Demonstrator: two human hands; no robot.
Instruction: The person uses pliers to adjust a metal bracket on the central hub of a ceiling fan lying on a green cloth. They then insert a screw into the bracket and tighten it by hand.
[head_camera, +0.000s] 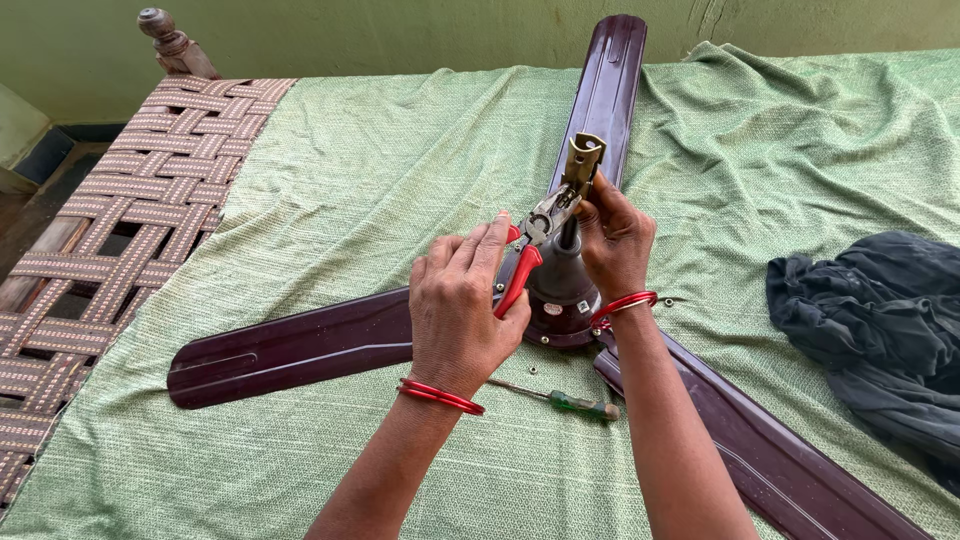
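Glossy maroon metal fan blades; rough green woven cloth; red plastic-handled pliers.

Woven cot under green cloth: fan, screwdriver, dark garment.

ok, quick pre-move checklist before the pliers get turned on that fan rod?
1. Left hand grips the red-handled pliers: ok.
2. Pliers nose at the top of the down rod, just under the mounting bracket: ok; what it bites on: cannot tell.
3. Right hand steadies the rod from the other side: ok.
4. Ceiling fan lies flat on the green cloth, all three blades resting: ok.
5. Loose small parts on the cloth, one by the motor hub: not ok, could roll away.
6. Screwdriver within reach, near the left wrist: ok.
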